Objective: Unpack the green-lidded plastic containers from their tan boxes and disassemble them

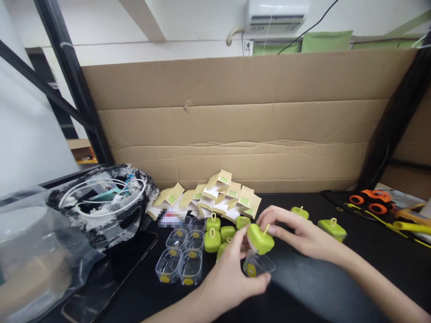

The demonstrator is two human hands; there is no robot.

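My left hand (pixel 232 269) is curled round a clear plastic box (pixel 261 265) with a yellow round sticker. Just over that box, a green lid (pixel 261 240) with a pale loop on top is tilted, and my right hand (pixel 296 231) pinches it near the loop. Whether lid and box touch is hard to make out. Left of my hands stand several open clear boxes (pixel 190 264) in rows, with yellow stickers. Between them and my hands sit several green lids (pixel 212 241) with loops. Beyond my right hand lies another green-lidded piece (pixel 332 229).
Folded cream cards (pixel 215 190) are heaped behind the boxes, against a cardboard panel (pixel 235 121). A fuzzy black-and-white basket (pixel 134 215), a phone-like dark slab (pixel 111 282) and a plastic-wrapped roll (pixel 37 255) occupy the left. An orange toy car (pixel 373 200) stands at right.
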